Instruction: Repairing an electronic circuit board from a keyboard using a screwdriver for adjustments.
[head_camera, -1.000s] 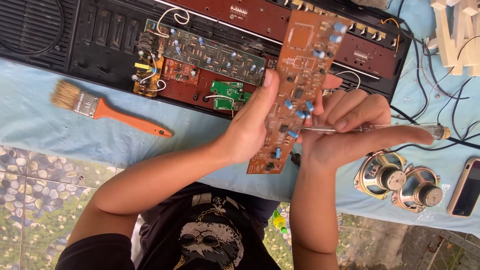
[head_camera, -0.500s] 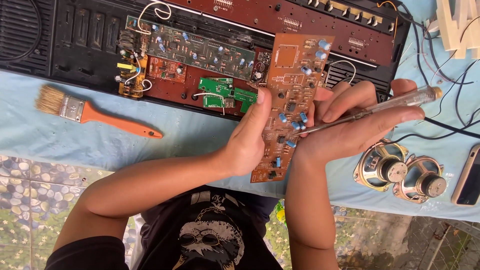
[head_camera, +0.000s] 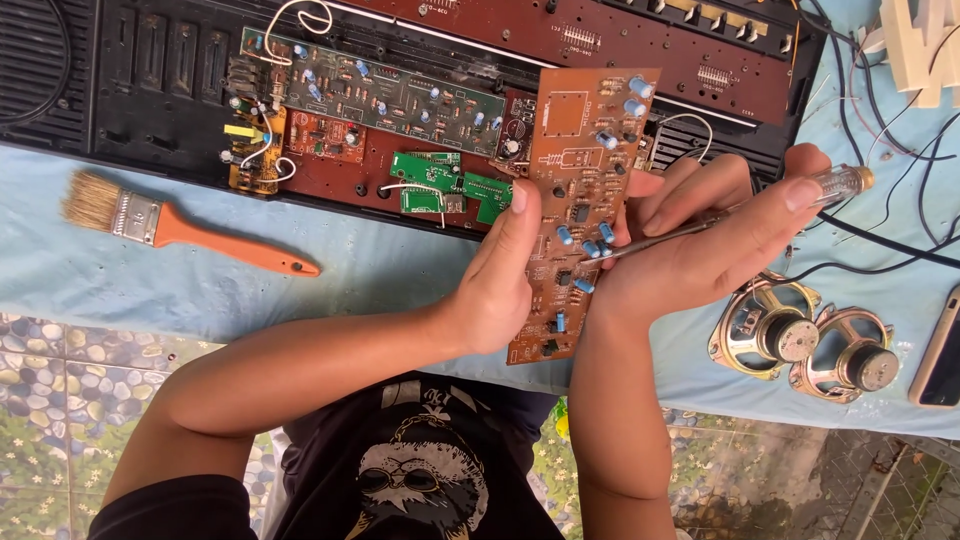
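My left hand (head_camera: 500, 275) grips the left edge of a brown circuit board (head_camera: 580, 150) studded with small blue capacitors, held upright over the table. In my right hand (head_camera: 700, 240) lies a screwdriver (head_camera: 840, 183) with a clear handle. Its metal shaft runs leftward, and the tip touches the board near its middle. Behind the board sits an opened black radio chassis (head_camera: 140, 90) with a green-grey circuit board (head_camera: 380, 90), a small green board (head_camera: 440, 185) and a long dark red board (head_camera: 640, 40).
An orange-handled paintbrush (head_camera: 190, 228) lies on the light blue cloth (head_camera: 380, 270) at left. Two round speakers (head_camera: 810, 345) rest at right beside a phone (head_camera: 942, 350). Black wires (head_camera: 900, 230) trail across the right side. White plastic parts (head_camera: 920, 45) sit top right.
The screwdriver has tilted, handle rising toward the upper right, and its tip has moved onto the board's middle. The board stays in my left hand, held a little higher.
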